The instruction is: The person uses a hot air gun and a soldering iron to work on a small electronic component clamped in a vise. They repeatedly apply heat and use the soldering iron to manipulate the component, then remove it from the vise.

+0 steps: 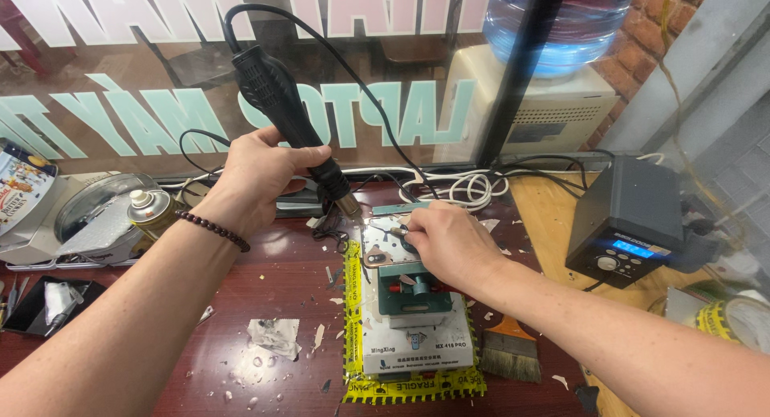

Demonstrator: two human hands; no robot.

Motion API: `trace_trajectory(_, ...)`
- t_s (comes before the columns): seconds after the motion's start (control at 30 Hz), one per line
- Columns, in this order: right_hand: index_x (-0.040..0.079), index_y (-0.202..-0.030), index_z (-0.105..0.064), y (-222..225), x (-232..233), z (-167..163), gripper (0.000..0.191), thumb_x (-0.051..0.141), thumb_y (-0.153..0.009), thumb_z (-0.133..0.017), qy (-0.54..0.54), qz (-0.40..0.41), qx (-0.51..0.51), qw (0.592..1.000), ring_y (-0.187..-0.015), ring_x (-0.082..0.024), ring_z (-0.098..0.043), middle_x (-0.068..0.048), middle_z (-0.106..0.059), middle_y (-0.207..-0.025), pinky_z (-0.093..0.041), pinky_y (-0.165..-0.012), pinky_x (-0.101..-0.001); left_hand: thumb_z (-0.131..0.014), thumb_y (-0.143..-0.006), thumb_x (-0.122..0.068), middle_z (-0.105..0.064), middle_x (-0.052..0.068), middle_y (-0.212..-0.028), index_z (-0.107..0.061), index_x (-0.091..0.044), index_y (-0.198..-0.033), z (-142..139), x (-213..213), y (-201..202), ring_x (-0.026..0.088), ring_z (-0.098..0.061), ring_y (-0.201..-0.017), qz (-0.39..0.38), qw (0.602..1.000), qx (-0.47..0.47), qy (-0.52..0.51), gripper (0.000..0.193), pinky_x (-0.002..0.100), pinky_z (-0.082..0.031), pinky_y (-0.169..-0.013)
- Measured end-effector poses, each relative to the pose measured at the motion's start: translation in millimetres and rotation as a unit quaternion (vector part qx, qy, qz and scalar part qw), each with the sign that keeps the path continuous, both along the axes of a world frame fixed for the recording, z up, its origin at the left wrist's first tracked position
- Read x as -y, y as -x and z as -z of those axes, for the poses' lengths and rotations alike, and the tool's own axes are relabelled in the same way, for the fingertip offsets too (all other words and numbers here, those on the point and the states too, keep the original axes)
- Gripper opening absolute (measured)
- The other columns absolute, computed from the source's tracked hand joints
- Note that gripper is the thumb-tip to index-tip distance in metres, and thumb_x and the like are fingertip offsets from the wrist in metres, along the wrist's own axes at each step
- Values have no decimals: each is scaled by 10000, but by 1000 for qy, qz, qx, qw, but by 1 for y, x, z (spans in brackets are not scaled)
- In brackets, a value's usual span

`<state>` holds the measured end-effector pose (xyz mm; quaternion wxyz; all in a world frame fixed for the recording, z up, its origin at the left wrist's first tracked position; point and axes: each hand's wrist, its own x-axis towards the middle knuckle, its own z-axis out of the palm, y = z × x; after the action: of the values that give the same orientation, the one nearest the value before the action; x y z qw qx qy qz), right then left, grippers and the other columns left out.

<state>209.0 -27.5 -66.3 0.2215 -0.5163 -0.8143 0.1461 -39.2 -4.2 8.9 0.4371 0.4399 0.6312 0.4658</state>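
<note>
Cluttered dark red wooden table (265, 289) by shop window. Left hand (257, 180) clenched round black hot-air gun handle (281, 104), nozzle aimed at phone (383, 244) clamped in green fixture (413, 293), frame centre. Right hand (449, 240) pinches thin tool (399, 232) at phone's edge. Heating step, apparently; next move calls for steady prying.

The hot-air gun (289, 116) is a black, ribbed wand with a metal nozzle, held tilted with its cable end up and away and its nozzle slanting down to hover just above the far end of the phone (383, 244). The phone lies flat, back up, pale and glossy with a copper-coloured camera corner, clamped on a green holder (413, 295) on the red-brown table. A thin metal tool (391, 230), seemingly tweezers though mostly hidden, touches the phone's far edge, just beside the nozzle and well apart from the holder's near end.
</note>
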Motion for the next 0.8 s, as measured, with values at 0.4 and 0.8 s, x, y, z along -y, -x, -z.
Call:
trace_trajectory(0.4,68,-961,-705,1,6,2,148,200,-903,-674,-19,-6,39,999,-887,-361,-688,-129,-654,-951,-533,-780,-477,-787,-827,-90,-771,41,-978,-725,-89,-1024,0,0,-3,147,-681,-920,3,1000,12,6,207,367,-494,-838)
trace_trajectory(0.8,94,-901,-757,-40,-18,-15,157,234,-838,-727,55,-106,49,992,-874,-282,-721,-91,-729,-906,-546,-787,-402,-783,-834,-68,-750,67,-932,-735,-54,-987,-6,17,2,165,-675,-814,27,997,75,24,161,332,-540,-750)
